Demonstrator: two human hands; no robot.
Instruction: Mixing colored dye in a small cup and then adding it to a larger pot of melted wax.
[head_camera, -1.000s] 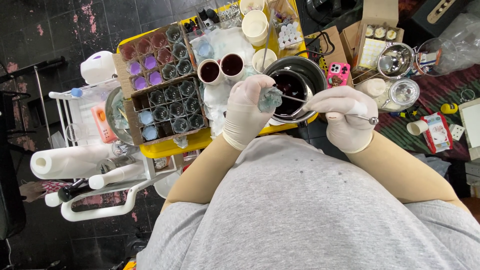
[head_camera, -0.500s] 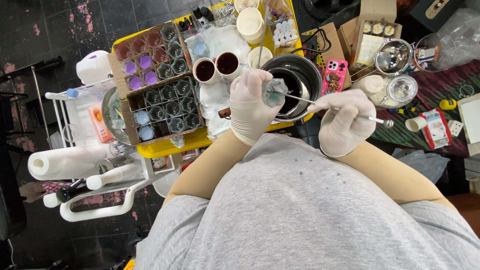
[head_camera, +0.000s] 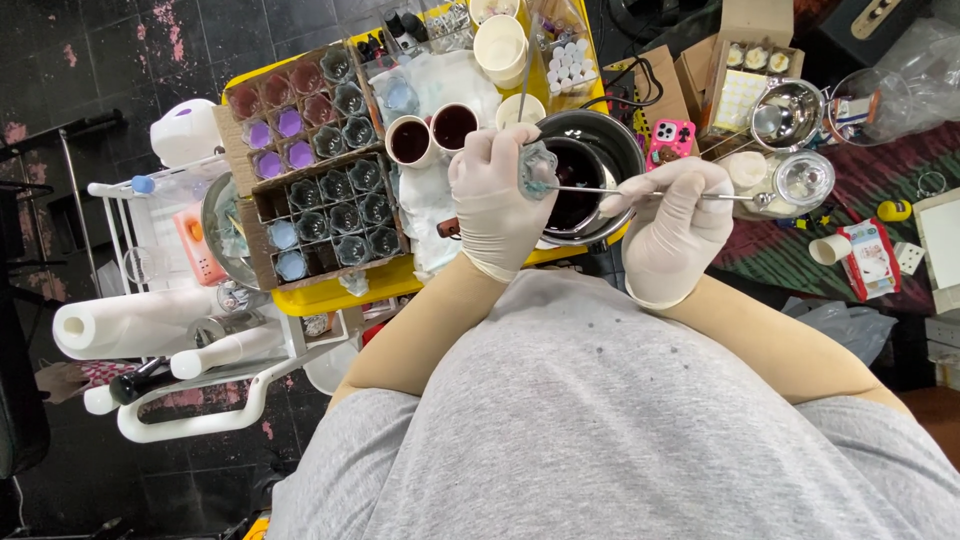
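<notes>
Left hand, gloved, grips a small clear glass cup above the dark metal pot, so drips land inside. Right hand pinches a thin metal spoon, tip reaching the cup's mouth.

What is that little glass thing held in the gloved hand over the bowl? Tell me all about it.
The small glass cup looks clear, faceted and flower-shaped at the rim. The left hand, gloved in white, grips it above the dark metal bowl. A thin metal spoon from the right hand reaches its rim. Its contents are unclear.
</notes>
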